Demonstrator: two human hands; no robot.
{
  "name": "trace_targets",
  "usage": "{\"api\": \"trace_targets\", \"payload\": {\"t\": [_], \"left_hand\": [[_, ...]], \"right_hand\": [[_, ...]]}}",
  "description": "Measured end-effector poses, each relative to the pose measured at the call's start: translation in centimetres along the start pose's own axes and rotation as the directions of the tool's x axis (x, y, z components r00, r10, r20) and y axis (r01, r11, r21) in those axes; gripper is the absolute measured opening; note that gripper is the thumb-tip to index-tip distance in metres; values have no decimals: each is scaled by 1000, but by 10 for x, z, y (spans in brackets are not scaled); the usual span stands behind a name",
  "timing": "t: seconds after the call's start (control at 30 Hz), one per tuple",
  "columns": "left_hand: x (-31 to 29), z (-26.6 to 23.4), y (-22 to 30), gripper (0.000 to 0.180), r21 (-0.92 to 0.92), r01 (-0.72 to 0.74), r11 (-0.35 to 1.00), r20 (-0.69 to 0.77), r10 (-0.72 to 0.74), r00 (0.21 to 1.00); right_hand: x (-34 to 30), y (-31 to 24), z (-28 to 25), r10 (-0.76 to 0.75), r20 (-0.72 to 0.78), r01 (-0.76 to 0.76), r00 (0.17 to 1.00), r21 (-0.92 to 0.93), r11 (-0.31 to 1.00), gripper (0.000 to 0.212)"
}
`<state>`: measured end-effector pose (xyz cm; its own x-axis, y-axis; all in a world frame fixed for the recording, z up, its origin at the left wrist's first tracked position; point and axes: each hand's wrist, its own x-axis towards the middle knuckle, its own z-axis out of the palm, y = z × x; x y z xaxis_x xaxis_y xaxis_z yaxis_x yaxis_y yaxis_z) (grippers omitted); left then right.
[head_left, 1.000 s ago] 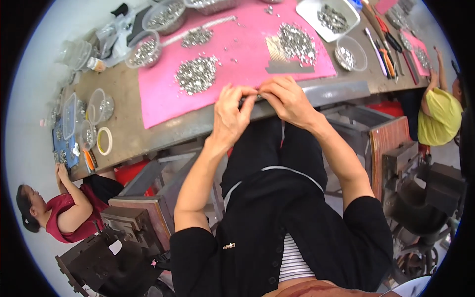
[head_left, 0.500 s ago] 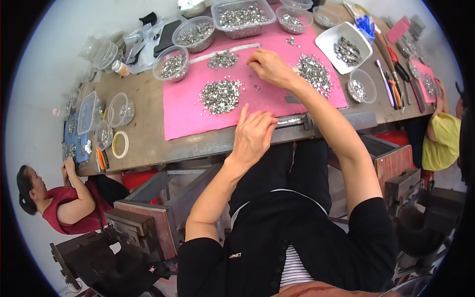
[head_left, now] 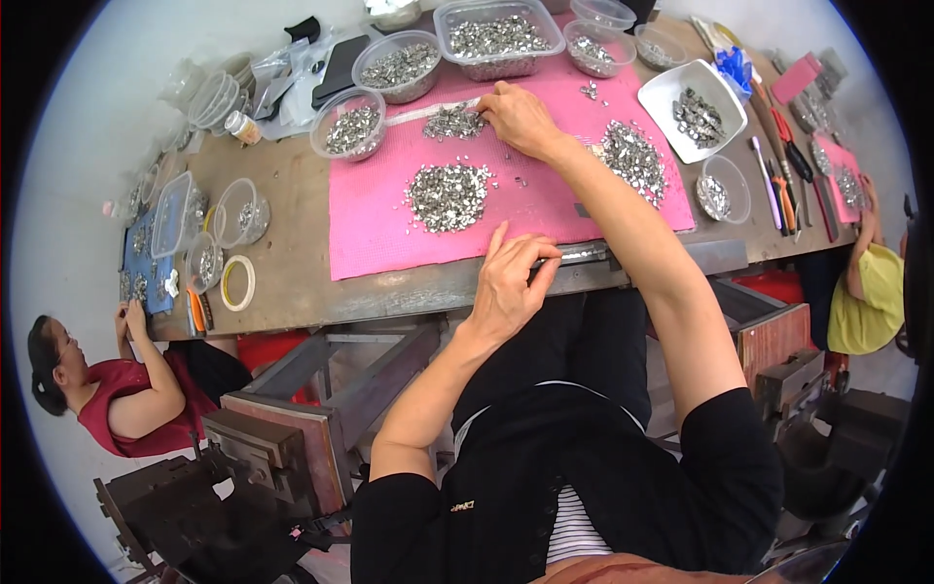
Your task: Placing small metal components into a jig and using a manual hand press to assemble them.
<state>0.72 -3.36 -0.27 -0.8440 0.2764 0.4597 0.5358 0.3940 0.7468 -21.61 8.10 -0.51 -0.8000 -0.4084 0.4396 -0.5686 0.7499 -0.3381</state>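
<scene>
We reach our right hand (head_left: 519, 119) to the small far pile (head_left: 453, 123) on the pink mat (head_left: 375, 229), fingers closing on bits, while our left hand (head_left: 510, 282) pinches a metal strip (head_left: 582, 255) at the table edge; three heaps remain unsorted.

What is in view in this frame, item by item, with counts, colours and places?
pink rubber mat: one, pink, middle of the table.
heaps of small silver metal parts: three, silver, loose on the mat.
round clear plastic bowls of parts: several, clear, along the mat's far edge.
rectangular clear tub of parts: one, clear, far edge.
white square dish: one, white, right of the mat.
roll of tape: one, pale yellow, left table end.
hand tools: a few, red and orange handles, right end.
co-workers: two, one in red at left, one in yellow at right.
left hand: pinching a thin metal strip at the table's near edge.
right hand: on the far heap.
</scene>
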Motion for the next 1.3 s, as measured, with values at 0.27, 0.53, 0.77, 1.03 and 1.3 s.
{"api": "trace_targets", "payload": {"t": [0.27, 0.53, 0.77, 1.03, 1.3], "left_hand": [[1, 5, 7, 13, -10, 78, 997, -20, -78, 997], [1, 1, -1, 8, 22, 12, 1000, -48, -11, 999], [2, -1, 0, 12, -40, 87, 995, -16, -88, 996], [1, 7, 3, 10, 100, 19, 995, -63, -12, 998], [5, 6, 7, 8, 91, 59, 994, -52, -55, 997]], "right_hand": [[-4, 7, 0, -22, -74, 21, 997, -21, 1000, 15], [-72, -17, -67, -117, -43, 121, 992, 119, 985, 12], [-145, -30, -96, -101, 166, 108, 981, -33, 994, 13], [-153, -27, -87, -176, 72, 169, 982, 94, 981, 13], [-162, -35, -96, -96, 11, 92, 995, 184, 979, 11]]}}
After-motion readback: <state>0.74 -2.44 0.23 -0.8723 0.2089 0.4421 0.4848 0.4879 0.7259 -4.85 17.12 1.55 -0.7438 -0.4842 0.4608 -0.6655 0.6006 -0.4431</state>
